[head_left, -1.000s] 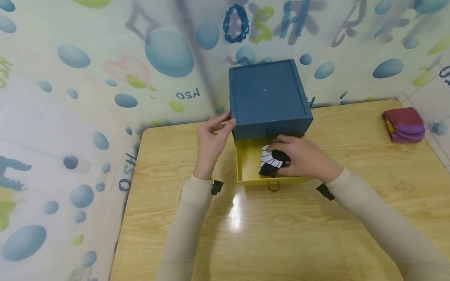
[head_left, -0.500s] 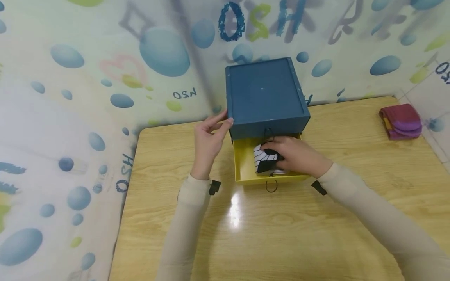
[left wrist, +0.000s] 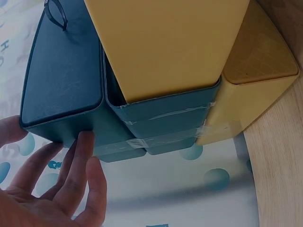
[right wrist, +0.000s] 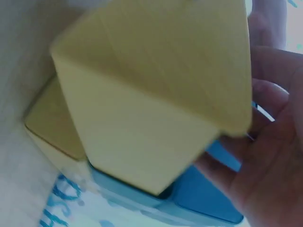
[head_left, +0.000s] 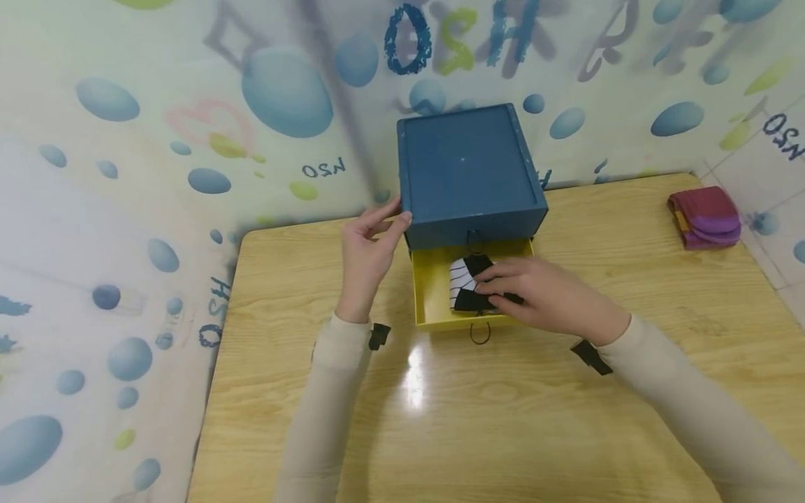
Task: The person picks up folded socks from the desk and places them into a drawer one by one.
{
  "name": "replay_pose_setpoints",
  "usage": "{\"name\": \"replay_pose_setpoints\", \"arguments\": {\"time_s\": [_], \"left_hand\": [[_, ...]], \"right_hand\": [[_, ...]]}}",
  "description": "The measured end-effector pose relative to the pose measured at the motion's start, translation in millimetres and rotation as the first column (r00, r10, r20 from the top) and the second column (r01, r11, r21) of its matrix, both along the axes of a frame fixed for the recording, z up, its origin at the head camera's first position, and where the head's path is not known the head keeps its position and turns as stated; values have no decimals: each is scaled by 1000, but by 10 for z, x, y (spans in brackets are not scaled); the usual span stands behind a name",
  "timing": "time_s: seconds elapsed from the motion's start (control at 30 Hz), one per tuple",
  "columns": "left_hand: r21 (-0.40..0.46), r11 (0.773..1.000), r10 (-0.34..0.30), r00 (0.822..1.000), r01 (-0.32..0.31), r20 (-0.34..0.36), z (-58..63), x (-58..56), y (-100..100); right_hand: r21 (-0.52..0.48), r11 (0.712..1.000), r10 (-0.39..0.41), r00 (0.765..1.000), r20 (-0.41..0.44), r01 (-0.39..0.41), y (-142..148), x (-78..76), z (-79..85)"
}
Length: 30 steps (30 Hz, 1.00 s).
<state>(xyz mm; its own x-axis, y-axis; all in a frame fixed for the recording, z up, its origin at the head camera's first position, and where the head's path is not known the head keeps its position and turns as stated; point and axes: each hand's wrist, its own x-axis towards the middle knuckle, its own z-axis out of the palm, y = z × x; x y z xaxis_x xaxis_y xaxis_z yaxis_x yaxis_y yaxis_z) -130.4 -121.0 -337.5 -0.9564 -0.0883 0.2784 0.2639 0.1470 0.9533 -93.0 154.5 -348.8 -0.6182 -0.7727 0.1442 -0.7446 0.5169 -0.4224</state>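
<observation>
A folded pair of white socks with black stripes and black patches lies in the pulled-out yellow drawer of a blue drawer box. Over the right part of the socks is my right hand, its fingers loosely extended with the tips at the fabric. In the right wrist view the right hand is beside the drawer, and the socks are hidden. My left hand rests against the box's front left corner. The left wrist view shows its fingertips touching the blue side wall.
Folded maroon and purple socks lie at the wooden table's far right. Beneath the pulled-out drawer is another yellow drawer. A black loop handle hangs on the drawer front. A patterned wall sheet stands behind.
My right hand has loosened its grip on the striped socks, its fingers straightening and the hand drawing slightly right. The socks now lie lower in the drawer. My left hand stays at the box.
</observation>
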Motion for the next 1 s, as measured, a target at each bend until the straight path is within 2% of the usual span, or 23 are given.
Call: {"name": "replay_pose_setpoints", "arguments": {"time_s": [0.27, 0.37, 0.47, 0.53, 0.63, 0.7, 0.77, 0.83, 0.9, 1.0], "left_hand": [[6, 1000, 2, 1000, -2, 9, -11, 8, -4], [5, 1000, 4, 1000, -4, 11, -22, 6, -7], [7, 1000, 5, 1000, -5, 9, -30, 2, -8], [10, 1000, -1, 1000, 1, 4, -29, -1, -5], [9, 1000, -12, 1000, 12, -2, -18, -4, -5], [5, 1000, -13, 1000, 13, -9, -2, -5, -10], [0, 1000, -8, 1000, 8, -9, 17, -4, -19], [-2, 1000, 0, 1000, 0, -6, 32, -1, -23], [0, 1000, 6, 1000, -6, 7, 36, 0, -19], [-3, 1000, 1, 1000, 0, 31, 15, 0, 4]], "right_hand": [[25, 1000, -9, 998, 66, 8, -14, 28, -141], [7, 1000, -1, 999, 50, 0, -18, 54, -146], [-93, 995, 32, 998, -54, -37, -28, 116, -166], [-207, 975, 45, 985, -166, -79, -42, 185, -197], [-363, 917, 35, 941, -337, -164, -88, 306, -261], [-398, 896, 22, 914, -405, -198, -131, 390, -306], [-378, 904, 15, 896, -445, -202, -175, 463, -348], [-318, 933, 8, 889, -458, -172, -200, 528, -386], [-254, 957, 8, 889, -457, -139, -207, 579, -418], [-196, 975, 14, 904, -428, -108, -183, 634, -446]]}}
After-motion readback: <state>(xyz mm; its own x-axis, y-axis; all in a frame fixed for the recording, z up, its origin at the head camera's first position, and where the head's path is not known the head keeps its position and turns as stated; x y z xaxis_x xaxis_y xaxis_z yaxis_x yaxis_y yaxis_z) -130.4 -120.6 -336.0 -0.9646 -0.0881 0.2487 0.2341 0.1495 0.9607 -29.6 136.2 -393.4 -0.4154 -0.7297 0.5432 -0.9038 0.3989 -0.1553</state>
